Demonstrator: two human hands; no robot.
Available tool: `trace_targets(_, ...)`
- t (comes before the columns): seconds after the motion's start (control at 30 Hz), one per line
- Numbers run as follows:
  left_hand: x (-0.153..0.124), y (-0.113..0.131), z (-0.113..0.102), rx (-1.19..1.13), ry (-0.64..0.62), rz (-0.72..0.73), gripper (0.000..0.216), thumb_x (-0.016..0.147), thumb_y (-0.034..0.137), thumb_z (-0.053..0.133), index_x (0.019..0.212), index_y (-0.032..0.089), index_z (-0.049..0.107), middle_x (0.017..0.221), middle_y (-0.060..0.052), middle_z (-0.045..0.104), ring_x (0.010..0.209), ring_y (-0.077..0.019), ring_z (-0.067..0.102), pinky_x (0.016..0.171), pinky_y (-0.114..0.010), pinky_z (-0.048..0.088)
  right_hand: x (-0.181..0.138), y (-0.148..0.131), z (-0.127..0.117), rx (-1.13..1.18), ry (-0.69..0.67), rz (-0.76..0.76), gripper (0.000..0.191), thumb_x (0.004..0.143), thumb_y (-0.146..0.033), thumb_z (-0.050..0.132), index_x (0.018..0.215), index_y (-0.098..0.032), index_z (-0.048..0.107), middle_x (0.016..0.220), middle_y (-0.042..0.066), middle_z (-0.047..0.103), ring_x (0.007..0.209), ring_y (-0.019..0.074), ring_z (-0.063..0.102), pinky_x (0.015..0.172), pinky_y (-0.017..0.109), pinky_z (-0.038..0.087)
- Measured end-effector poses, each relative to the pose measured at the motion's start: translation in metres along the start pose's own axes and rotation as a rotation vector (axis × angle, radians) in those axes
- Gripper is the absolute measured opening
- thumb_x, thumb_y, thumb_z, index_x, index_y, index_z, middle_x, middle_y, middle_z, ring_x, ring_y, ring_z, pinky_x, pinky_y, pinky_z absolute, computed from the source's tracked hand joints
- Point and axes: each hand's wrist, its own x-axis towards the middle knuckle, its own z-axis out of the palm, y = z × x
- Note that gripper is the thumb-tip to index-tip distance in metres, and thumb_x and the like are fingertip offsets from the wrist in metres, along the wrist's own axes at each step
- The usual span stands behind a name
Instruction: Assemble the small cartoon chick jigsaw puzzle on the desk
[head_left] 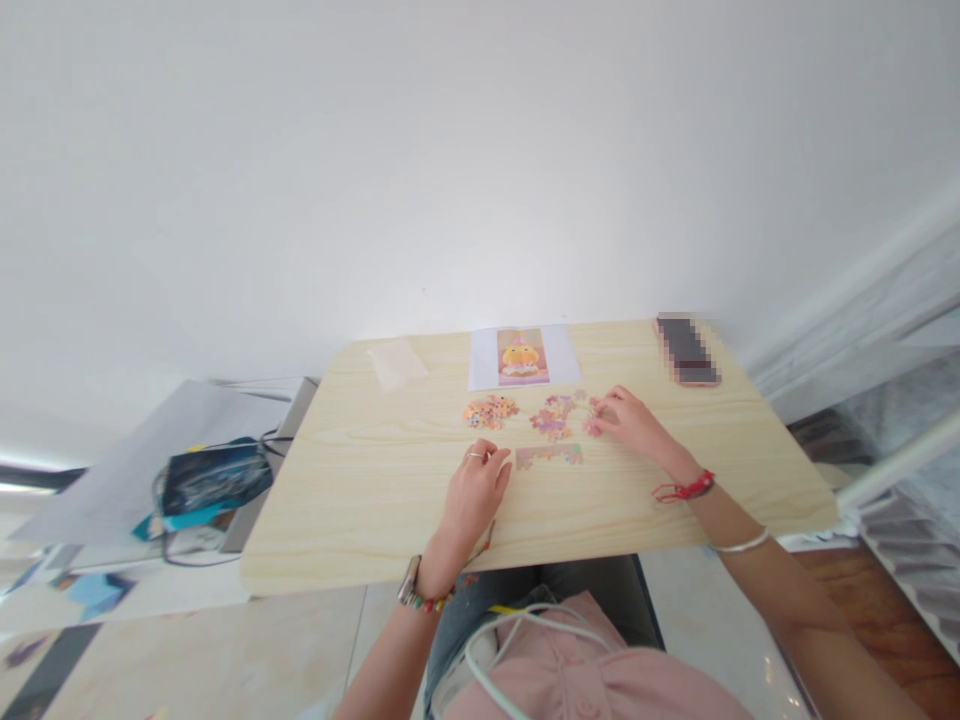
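My left hand (474,487) rests on the table, fingers loosely bent and thumb a little apart, with nothing visible in it. Just to its right lies a joined strip of puzzle pieces (550,455), mostly pinkish with small coloured spots. My right hand (634,425) has its fingertips pinched together at a small group of pinkish puzzle pieces (592,426); the piece between them is mostly hidden. Left of that group lies a loose heap of pink and purple pieces (553,416). Farther left is a heap of orange and yellow pieces (489,411).
A printed sheet (485,357) with a yellow cartoon figure lies behind the heaps. A thin pale sheet (397,363) is at the table's back left, a phone (688,350) at the back right. Left of the wooden table (360,520) sits a dark bag (217,478). A wall rises behind.
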Motion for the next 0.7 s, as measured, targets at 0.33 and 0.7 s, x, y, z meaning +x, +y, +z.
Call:
trace_targets(0.33,-0.005,0.000,0.001,-0.013,-0.015,-0.007,0.019,0.083,0.019,0.043,0.097,0.018,0.056,0.092,-0.006,0.051,0.082,-0.0155,0.052,0.071,-0.027,0.047,-0.002,0.010,0.009,0.065,0.089,0.033,0.010,0.077,-0.023,0.054,0.076,-0.018,0.062,0.079,0.002,0.053,0.075,0.0138,0.054,0.068,0.026,0.043)
trace_targets(0.7,-0.005,0.001,0.001,0.016,-0.003,-0.008,0.018,0.082,0.018,0.046,0.097,0.018,0.056,0.091,-0.006,0.052,0.084,-0.0165,0.052,0.074,-0.028,0.047,0.048,0.015,0.006,-0.117,0.010,-0.003,0.014,0.070,-0.020,0.059,0.083,-0.015,0.062,0.085,0.005,0.051,0.078,0.0152,0.051,0.071,0.026,0.041)
